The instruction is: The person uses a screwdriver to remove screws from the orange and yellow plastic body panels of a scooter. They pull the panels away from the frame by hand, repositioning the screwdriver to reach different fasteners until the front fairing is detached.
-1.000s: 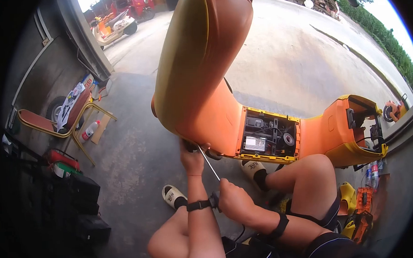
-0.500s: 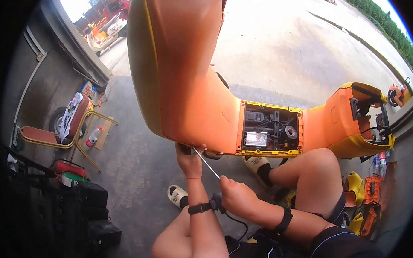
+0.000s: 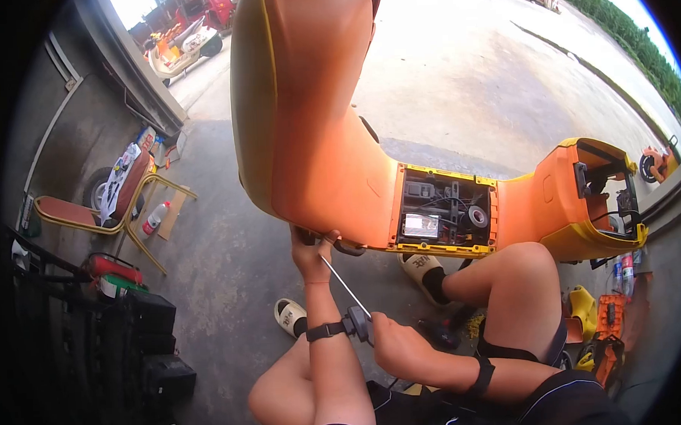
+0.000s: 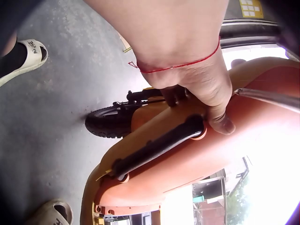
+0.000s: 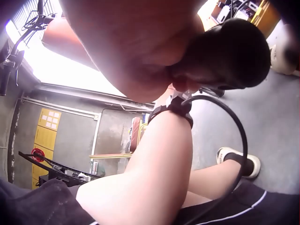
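The orange and yellow scooter body (image 3: 331, 167) stretches across the head view, with a square opening full of electrical parts. My left hand (image 3: 310, 252) holds its lower edge at the left part. In the left wrist view the thumb (image 4: 221, 123) rests on the orange panel beside one end of a black grab handle (image 4: 159, 147), and the other fingers curl out of sight beneath. My right hand (image 3: 398, 345) grips a long screwdriver (image 3: 347, 287) by its black handle (image 5: 229, 54). The shaft slants up to the left, its tip overlapping my left hand.
A red-brown chair (image 3: 71, 211) stands at the left near a plastic bottle (image 3: 157, 218). Black boxes (image 3: 169, 376) are at the lower left. My knees and slippers (image 3: 290, 316) lie close under the scooter body. Loose yellow and orange panels (image 3: 609, 315) lie at the right.
My right hand has drawn slightly back towards me, and the screwdriver tip has come down from the panel edge. The left hand stays at the edge. The head view has swung a little.
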Motion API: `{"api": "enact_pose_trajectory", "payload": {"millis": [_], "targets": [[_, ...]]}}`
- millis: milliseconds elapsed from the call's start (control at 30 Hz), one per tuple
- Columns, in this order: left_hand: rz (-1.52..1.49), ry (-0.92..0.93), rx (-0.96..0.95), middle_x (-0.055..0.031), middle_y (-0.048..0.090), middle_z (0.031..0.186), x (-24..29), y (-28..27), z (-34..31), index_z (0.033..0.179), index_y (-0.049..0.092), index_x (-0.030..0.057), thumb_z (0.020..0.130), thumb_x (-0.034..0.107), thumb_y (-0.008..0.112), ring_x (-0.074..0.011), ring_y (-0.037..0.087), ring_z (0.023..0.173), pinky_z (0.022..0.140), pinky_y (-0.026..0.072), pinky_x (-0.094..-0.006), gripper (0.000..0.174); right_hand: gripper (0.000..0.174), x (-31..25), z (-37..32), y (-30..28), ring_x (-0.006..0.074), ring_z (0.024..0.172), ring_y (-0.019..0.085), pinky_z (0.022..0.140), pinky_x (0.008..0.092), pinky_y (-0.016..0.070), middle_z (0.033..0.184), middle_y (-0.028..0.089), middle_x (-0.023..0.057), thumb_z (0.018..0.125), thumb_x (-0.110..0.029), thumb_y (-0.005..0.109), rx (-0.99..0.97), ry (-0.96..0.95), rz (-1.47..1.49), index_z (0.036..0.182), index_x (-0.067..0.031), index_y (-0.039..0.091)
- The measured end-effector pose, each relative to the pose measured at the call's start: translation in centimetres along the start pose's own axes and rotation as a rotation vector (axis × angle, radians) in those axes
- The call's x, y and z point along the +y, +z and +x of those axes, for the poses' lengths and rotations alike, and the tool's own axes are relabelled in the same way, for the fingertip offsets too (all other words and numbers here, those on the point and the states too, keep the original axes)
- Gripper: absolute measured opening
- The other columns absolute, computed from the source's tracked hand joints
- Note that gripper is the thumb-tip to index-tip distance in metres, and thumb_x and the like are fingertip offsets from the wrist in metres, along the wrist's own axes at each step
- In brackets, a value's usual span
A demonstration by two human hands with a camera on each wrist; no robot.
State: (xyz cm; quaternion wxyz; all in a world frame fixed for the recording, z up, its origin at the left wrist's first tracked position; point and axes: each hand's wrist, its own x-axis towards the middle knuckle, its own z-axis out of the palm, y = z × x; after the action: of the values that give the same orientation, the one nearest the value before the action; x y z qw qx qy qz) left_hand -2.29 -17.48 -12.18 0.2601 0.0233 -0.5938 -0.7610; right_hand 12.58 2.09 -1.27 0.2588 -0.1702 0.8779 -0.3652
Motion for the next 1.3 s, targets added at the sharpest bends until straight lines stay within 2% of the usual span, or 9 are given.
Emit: {"api": "enact_pose_trajectory", "payload": {"millis": [233,400,600,767,933,1067,1133,1233,1300], "targets": [[0.022,0.025,0.013,-0.0079,0.056,0.126,0.6,0.3,-0.2,0.141,0.039,-0.0003,0.072,0.014,0.089,-0.018,0.058,0.105,0.085,0.0537,-0.0292,0.087,0.027,1.8,2.1,-4.2,0.0462,0.083,0.064,0.07,0.0519,0.0496,0.089,0.064,0.03,0.096,-0.019,0.054,0.352,0.031,0.205,0.11,0.0038,0.048],[0.011,-0.024,0.014,-0.0077,0.056,0.127,0.7,0.2,-0.4,0.142,0.038,0.0,0.072,0.01,0.089,-0.0186,0.057,0.108,0.088,0.0535,-0.0308,0.087,0.037,1.4,10.3,-4.8,0.0206,0.078,0.06,0.066,0.0354,0.0494,0.085,0.06,0.0138,0.093,-0.025,0.068,0.44,0.004,0.548,0.106,0.0026,0.049],[0.045,-0.058,0.038,-0.0085,0.053,0.132,0.8,0.1,-0.1,0.143,0.038,0.002,0.07,-0.001,0.085,-0.0205,0.056,0.116,0.095,0.0501,-0.0337,0.086,0.044,-0.8,17.9,-5.9,0.0138,0.076,0.055,0.063,0.0295,0.0496,0.083,0.053,0.0067,0.082,-0.018,0.081,0.429,-0.09,0.586,0.102,0.0017,0.047],[0.011,-0.084,-0.09,-0.0108,0.05,0.138,1.5,-1.8,0.1,0.144,0.038,0.0038,0.083,0.015,0.077,-0.0222,0.048,0.128,0.107,0.0411,-0.0385,0.073,0.05,0.7,20.5,-4.4,0.0126,0.075,0.054,0.063,0.0296,0.0497,0.083,0.052,0.0056,0.077,-0.02,0.087,0.362,-0.154,0.787,0.097,-0.0011,0.045],[-0.479,-0.322,0.063,-0.0075,0.05,0.141,0.1,-3.9,1.4,0.14,0.046,0.0061,0.102,0.049,0.034,-0.0214,0.047,0.13,0.112,0.0327,-0.0422,0.058,0.056,1.8,21.4,-3.9,0.0114,0.073,0.051,0.063,0.0276,0.0494,0.082,0.048,0.0042,0.072,-0.02,0.09,0.417,-0.194,0.675,0.095,-0.0036,0.042],[-0.516,-0.335,0.339,-0.0094,0.054,0.136,2.5,-1.0,3.8,0.136,0.049,0.0025,0.103,0.042,0.039,-0.0213,0.05,0.127,0.108,0.038,-0.0392,0.052,0.06,0.7,20.2,-4.9,0.0119,0.073,0.054,0.061,0.0268,0.05,0.08,0.05,0.0039,0.069,-0.02,0.092,0.37,-0.237,0.658,0.094,-0.0043,0.04],[0.304,-0.303,0.37,-0.0101,0.057,0.131,1.8,-1.1,5.0,0.134,0.052,-0.0004,0.105,0.038,0.038,-0.0214,0.054,0.12,0.104,0.0404,-0.0347,0.05,0.069,-0.2,19.5,-6.3,0.0207,0.093,0.058,0.077,0.0318,0.0524,0.097,0.054,0.013,0.065,-0.021,0.094,0.196,0.001,0.793,0.105,0.0,0.042],[-0.24,-0.224,0.418,-0.0097,0.058,0.129,1.1,-1.0,6.3,0.133,0.052,-0.0014,0.104,0.031,0.041,-0.0193,0.056,0.114,0.098,0.0448,-0.0317,0.044,0.091,0.2,20.1,-4.5,0.0325,0.12,0.048,0.098,0.0393,0.0464,0.122,0.046,0.0238,0.062,-0.023,0.095,0.694,-0.191,0.324,0.125,0.0064,0.036],[-0.119,-0.237,0.399,-0.01,0.058,0.13,2.0,-0.5,6.2,0.133,0.051,-0.0013,0.104,0.03,0.041,-0.0199,0.056,0.116,0.099,0.0443,-0.0324,0.044,0.106,1.1,20.9,-4.3,0.0352,0.124,0.045,0.101,0.0398,0.0445,0.13,0.039,0.0259,0.06,-0.026,0.096,0.641,-0.211,0.378,0.135,0.0067,0.029]]}}
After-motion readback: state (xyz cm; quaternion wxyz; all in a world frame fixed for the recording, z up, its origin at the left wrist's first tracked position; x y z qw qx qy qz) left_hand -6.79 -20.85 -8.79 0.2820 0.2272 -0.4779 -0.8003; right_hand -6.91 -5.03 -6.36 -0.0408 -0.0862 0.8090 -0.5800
